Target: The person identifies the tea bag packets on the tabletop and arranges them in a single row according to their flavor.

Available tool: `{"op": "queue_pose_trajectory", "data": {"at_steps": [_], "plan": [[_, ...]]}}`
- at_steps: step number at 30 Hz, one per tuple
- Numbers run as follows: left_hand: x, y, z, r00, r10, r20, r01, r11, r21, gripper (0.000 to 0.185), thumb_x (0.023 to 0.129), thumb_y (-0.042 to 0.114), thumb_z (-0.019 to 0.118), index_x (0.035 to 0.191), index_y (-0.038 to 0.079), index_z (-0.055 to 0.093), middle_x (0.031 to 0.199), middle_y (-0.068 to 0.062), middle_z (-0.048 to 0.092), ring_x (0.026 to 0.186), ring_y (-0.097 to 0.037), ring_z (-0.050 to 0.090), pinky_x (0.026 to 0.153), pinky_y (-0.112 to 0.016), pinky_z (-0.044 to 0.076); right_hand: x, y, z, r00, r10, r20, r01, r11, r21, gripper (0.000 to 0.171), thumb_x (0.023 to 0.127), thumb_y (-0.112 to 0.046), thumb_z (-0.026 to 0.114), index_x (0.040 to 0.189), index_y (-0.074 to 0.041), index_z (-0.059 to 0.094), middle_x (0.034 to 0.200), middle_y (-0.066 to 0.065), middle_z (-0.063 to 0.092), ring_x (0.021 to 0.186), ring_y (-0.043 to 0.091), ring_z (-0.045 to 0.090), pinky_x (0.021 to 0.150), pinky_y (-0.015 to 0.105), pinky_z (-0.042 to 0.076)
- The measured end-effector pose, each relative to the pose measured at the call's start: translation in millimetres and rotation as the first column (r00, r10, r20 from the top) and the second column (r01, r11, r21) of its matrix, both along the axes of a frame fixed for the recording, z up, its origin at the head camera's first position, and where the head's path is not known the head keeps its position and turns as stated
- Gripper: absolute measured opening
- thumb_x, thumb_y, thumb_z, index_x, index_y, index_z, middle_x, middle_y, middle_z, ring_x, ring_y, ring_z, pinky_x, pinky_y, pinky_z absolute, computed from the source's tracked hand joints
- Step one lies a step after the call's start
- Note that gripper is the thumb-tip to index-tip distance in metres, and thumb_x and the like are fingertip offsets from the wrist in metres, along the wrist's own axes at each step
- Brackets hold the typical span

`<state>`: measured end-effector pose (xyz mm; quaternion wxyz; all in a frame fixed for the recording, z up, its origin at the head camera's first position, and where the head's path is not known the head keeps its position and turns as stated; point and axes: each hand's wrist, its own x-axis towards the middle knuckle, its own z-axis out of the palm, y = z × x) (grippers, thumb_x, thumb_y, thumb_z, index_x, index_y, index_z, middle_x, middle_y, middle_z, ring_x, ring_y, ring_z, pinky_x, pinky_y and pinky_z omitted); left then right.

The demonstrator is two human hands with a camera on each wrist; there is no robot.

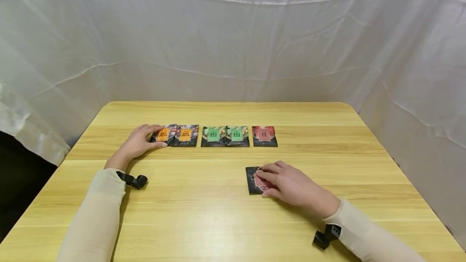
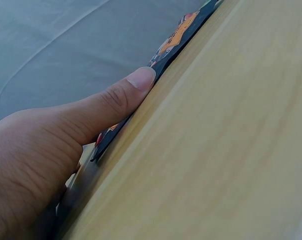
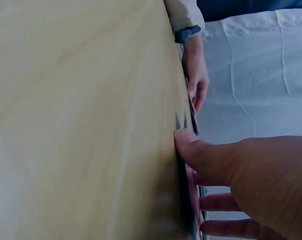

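Observation:
In the head view my left hand (image 1: 136,144) lies at the leftmost orange-labelled packet (image 1: 163,134). Its fingers reach over the far side, and the thumb (image 2: 141,79) rests straight along the near edge. A second orange-labelled packet (image 1: 185,136) touches the first on the right. My right hand (image 1: 291,183) grips a dark packet with a red label (image 1: 253,181) nearer the front, thumb on its near side and fingers over its top. The hand covers the packet's right part. Whether this packet is off the table I cannot tell.
Two green-labelled packets (image 1: 213,136) lie side by side in the same back row, then one red-labelled packet (image 1: 265,136) at its right end. All lie on a wooden table (image 1: 204,213). A pale curtain (image 1: 233,43) hangs behind and beside it.

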<state>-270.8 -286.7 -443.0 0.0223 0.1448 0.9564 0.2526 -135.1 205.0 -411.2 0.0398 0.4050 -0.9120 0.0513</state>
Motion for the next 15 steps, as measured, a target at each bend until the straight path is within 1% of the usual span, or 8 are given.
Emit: {"op": "queue_pose_trajectory", "data": {"at_steps": [5, 8, 11, 15], "plan": [[0.1, 0, 0.0, 1.000, 0.001, -0.003, -0.001, 1.000, -0.003, 0.087, 0.084, 0.058, 0.069, 0.149, 0.007, 0.042, 0.152, -0.023, 0.035, 0.142, -0.049, 0.014, 0.110, -0.068, 0.013, -4.5, 13, -0.5, 0.999, 0.034, -0.008, -0.034, 0.999, -0.014, 0.052, 0.092, -0.038, 0.068, 0.137, -0.011, 0.060, 0.134, 0.012, 0.057, 0.122, 0.031, 0.054, 0.100, 0.048, 0.046], [-0.1, 1, -0.2, 1.000, 0.004, 0.001, -0.004, 1.000, -0.002, 0.088, 0.084, 0.059, 0.069, 0.149, 0.007, 0.042, 0.152, -0.023, 0.035, 0.142, -0.048, 0.014, 0.110, -0.068, 0.013, -6.4, 22, 0.2, 0.999, 0.029, 0.013, -0.029, 0.999, -0.023, 0.051, 0.094, -0.032, 0.067, 0.138, -0.010, 0.058, 0.136, 0.016, 0.056, 0.124, 0.035, 0.053, 0.101, 0.051, 0.045], [-0.3, 1, -0.3, 1.000, 0.008, 0.005, -0.008, 1.000, 0.004, 0.089, 0.083, 0.060, 0.069, 0.149, 0.008, 0.042, 0.152, -0.023, 0.035, 0.142, -0.048, 0.014, 0.110, -0.068, 0.013, -8.4, 31, 1.2, 0.997, -0.018, 0.072, 0.020, 0.999, -0.032, 0.054, 0.094, -0.038, 0.066, 0.139, -0.010, 0.057, 0.139, 0.018, 0.053, 0.126, 0.037, 0.051, 0.102, 0.052, 0.043], [-0.3, 1, -0.4, 1.000, 0.009, 0.004, -0.009, 1.000, 0.008, 0.089, 0.083, 0.060, 0.069, 0.149, 0.008, 0.042, 0.152, -0.022, 0.036, 0.142, -0.048, 0.014, 0.110, -0.068, 0.013, -11.8, 39, 2.0, 0.984, -0.100, 0.149, 0.107, 0.993, -0.040, 0.058, 0.094, -0.050, 0.060, 0.138, -0.012, 0.059, 0.141, 0.017, 0.051, 0.129, 0.037, 0.048, 0.104, 0.053, 0.041]]}}
